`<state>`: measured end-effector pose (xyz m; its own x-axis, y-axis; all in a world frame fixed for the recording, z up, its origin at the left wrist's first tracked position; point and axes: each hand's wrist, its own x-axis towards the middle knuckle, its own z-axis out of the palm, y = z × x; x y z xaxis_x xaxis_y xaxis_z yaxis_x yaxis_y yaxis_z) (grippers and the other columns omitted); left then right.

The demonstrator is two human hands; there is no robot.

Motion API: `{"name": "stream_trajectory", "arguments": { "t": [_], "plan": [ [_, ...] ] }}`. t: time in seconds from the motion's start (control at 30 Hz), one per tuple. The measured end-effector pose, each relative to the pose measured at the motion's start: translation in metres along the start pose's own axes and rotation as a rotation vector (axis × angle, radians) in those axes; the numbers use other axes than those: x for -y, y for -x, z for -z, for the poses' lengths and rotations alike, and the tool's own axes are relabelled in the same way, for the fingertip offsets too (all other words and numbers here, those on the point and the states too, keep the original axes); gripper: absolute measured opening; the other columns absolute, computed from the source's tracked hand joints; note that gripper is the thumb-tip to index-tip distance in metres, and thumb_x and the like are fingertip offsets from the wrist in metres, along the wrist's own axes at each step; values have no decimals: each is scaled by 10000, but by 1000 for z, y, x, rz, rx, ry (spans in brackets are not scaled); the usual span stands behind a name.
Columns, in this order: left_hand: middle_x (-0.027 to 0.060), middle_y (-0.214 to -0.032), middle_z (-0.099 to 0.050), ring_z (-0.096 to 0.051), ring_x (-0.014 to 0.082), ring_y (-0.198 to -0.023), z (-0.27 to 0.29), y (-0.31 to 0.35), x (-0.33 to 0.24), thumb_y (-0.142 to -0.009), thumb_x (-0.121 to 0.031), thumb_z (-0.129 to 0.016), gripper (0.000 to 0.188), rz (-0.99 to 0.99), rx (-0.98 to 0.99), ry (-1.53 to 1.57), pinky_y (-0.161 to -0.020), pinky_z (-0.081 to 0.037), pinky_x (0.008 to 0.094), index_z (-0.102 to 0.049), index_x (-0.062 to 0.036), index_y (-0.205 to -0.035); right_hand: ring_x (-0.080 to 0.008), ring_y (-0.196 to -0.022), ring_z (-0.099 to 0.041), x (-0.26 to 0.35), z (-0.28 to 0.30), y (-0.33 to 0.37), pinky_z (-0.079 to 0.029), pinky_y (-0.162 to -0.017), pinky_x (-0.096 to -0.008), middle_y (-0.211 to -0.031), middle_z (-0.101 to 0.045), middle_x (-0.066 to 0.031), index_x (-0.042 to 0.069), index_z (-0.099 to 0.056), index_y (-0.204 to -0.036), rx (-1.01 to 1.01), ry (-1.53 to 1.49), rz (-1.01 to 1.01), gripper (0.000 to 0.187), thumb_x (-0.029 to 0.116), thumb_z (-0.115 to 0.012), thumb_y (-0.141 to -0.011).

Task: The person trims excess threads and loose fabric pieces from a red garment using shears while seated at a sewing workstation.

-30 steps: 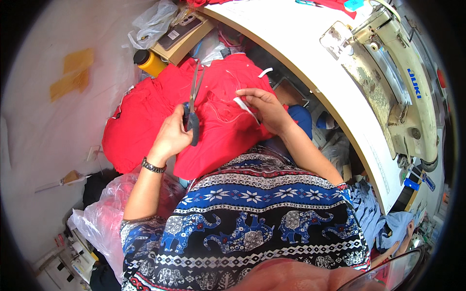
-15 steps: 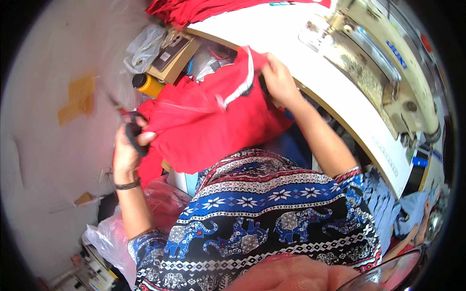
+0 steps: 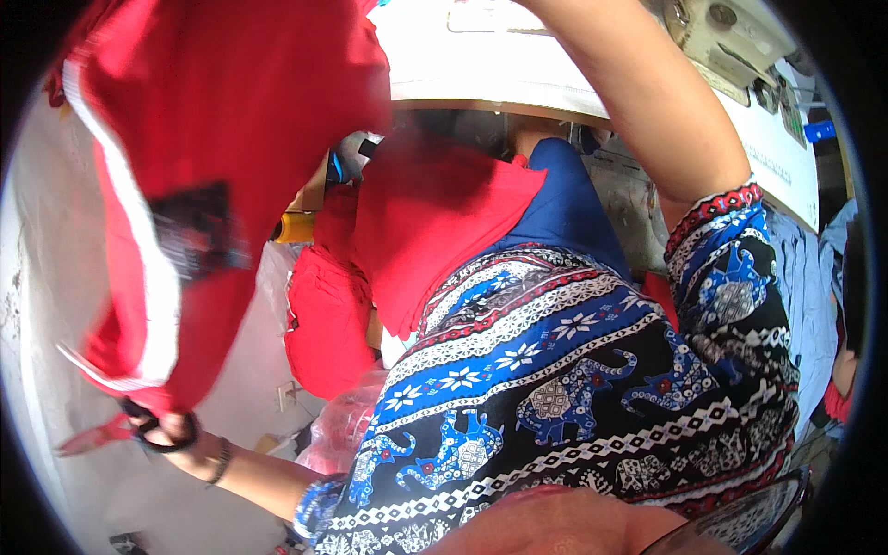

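The left hand [image 3: 165, 427] was closed through the black handles of scissors [image 3: 129, 427], low at the person's left side. A red garment [image 3: 213, 139] with a white stripe hung lifted above that hand, its lower end touching it. More red cloth [image 3: 425, 222] lay across the lap. The right arm reached up past the tabletop's [image 3: 499, 74] near edge; its hand was out of sight.
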<state>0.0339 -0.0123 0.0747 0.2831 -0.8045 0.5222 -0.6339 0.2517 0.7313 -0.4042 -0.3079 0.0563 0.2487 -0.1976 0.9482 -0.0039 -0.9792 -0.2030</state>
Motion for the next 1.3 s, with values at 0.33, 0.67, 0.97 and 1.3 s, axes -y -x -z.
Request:
{"name": "stream_trajectory", "arguments": {
  "t": [0.33,0.67,0.97,1.3],
  "plan": [
    [35,-926,-549,-561,153,-821,-72,67,15,-768,-113,-709,298,254,383,136,-714,-465,294,-527,-40,-992,-357,-856,-617,-24,1,71,-471,-750,-436,-865,-630,-214,26,-564,-1066,948,43,-282,281,252,-525,-904],
    [64,-913,-646,-621,126,-798,-144,115,140,-836,75,-500,176,631,629,-107,-700,-487,239,-538,-20,-979,-346,-1229,-456,16,-114,225,-336,-1063,-442,-1315,-482,-190,54,-526,-1236,1012,-94,-764,389,310,-496,-945],
    [-6,-810,-543,-495,70,-718,-220,183,146,-854,20,-561,138,785,490,213,-674,-427,211,-498,-37,-962,-336,-1335,-342,15,-107,440,-297,-1065,-561,-1422,-378,-190,109,-327,-1413,-30,-68,-1629,757,408,-690,-820],
    [-16,-846,-523,-514,64,-705,-236,211,146,-909,-41,-549,127,776,353,376,-598,-432,196,-481,-62,-1014,-312,-1270,-434,13,-150,469,-429,-966,-567,-1456,-323,-152,143,-94,-1474,-394,-722,-2184,997,431,-746,-778]
  ]
}}
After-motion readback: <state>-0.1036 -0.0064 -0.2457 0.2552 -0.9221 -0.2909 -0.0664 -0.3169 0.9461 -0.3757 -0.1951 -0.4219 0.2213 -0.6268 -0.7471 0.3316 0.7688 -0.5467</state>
